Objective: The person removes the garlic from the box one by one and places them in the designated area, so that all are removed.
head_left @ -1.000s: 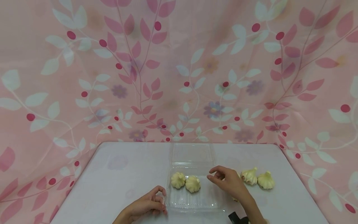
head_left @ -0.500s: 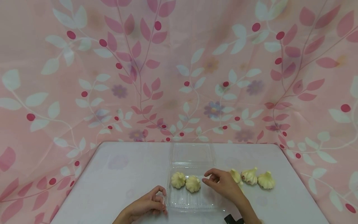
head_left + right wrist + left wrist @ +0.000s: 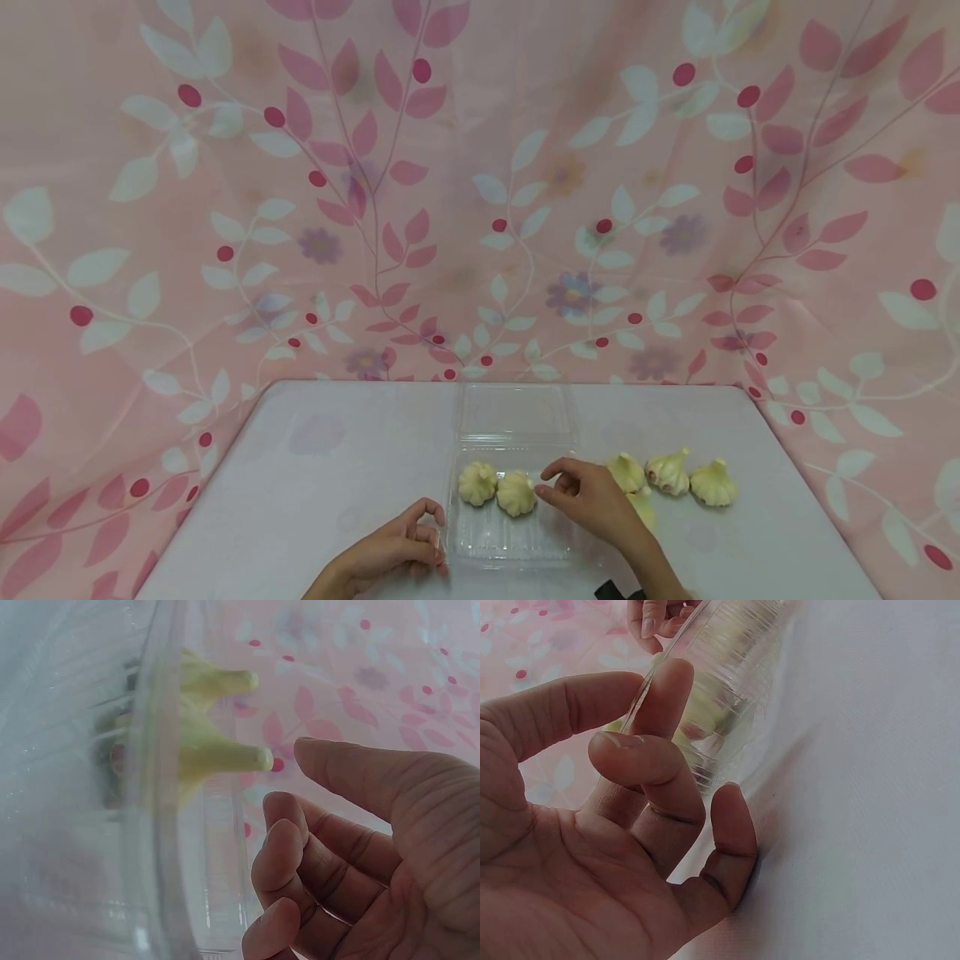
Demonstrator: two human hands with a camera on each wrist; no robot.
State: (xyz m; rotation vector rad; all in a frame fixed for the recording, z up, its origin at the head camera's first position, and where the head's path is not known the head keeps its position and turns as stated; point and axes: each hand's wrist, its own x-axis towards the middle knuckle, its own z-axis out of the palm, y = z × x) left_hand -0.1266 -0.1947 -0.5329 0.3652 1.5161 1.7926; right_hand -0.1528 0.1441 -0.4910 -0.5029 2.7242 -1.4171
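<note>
Two garlic bulbs (image 3: 477, 483) lie side by side in the left half of a clear plastic clamshell container (image 3: 495, 546), its lid (image 3: 516, 412) folded back behind it. My left hand (image 3: 393, 546) pinches the container's left rim; in the left wrist view the rim runs between the fingers of the left hand (image 3: 630, 795). Over the container's right side hovers my right hand (image 3: 592, 504), fingers loosely bent and holding nothing. Its fingertips are just right of the second garlic bulb (image 3: 516, 493). In the right wrist view, a garlic stem (image 3: 232, 757) points toward the right hand (image 3: 352, 855), apart from it.
Several more garlic bulbs (image 3: 714, 483) sit on the white table (image 3: 300, 492) right of the container, some partly behind the right hand. A dark strap piece (image 3: 609, 592) shows by the right wrist. A pink floral cloth (image 3: 450, 275) hangs behind the table.
My right hand has moved left and slightly down toward the second garlic bulb, uncovering more bulbs on the right. The left hand and container have stayed in place.
</note>
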